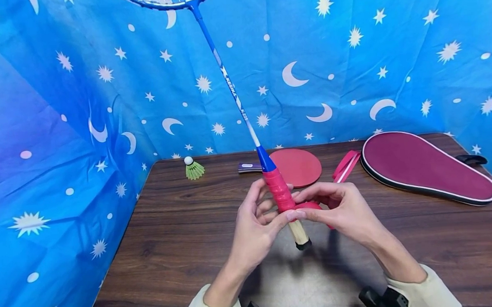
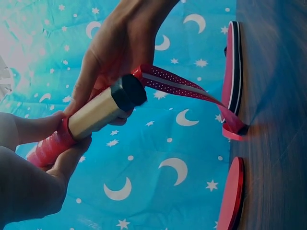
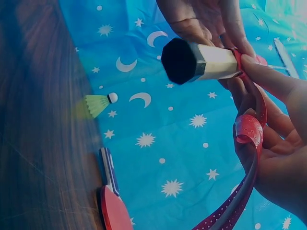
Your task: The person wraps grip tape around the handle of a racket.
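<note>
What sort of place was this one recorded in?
Probably a makeshift indoor filming corner: a wooden table, a blue patterned cloth hung behind it, and a shuttlecock and paddle lying on top.

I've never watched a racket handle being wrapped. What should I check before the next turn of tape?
1. Badminton racket steadied: ok, the left hand holds its handle.
2. Pink grip tape in hand: ok, the right hand pinches it at the wrap's lower edge.
3. Handle covered: not ok, bare wood shows above the black end cap.
4. Loose tape flat: not ok, it curls near the right palm.
5. Wrap firmly stuck: cannot tell.
6. Shuttlecock out of the way: ok, it lies apart from both hands.
</note>
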